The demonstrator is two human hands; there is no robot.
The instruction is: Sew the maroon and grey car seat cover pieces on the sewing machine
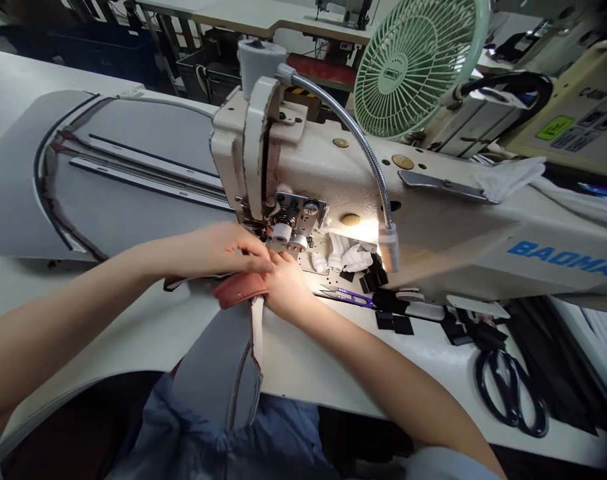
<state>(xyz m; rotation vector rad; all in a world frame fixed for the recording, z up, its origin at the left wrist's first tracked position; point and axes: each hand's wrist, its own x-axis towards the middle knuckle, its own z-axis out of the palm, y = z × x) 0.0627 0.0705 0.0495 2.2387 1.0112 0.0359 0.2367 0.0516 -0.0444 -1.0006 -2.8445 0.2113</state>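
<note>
A sewing machine stands before me, its presser foot area largely hidden behind my fingers. My left hand reaches in from the left, thumb and fingertips pinched together beside my right hand; what they hold, if anything, is hidden. Close to the needle, my right hand has its fingers closed on the edge of a grey fabric piece, which hangs down over my lap. A reddish-brown tab with stitching lies under my left fingers, against my right hand. More grey panel, with dark-edged white strips, spreads out behind the machine head.
Purple thread snips, black fabric bits and crumpled white scraps lie right of the needle. Dark-handled scissors rest at the right. A lit gooseneck lamp bends down nearby. A green fan stands behind.
</note>
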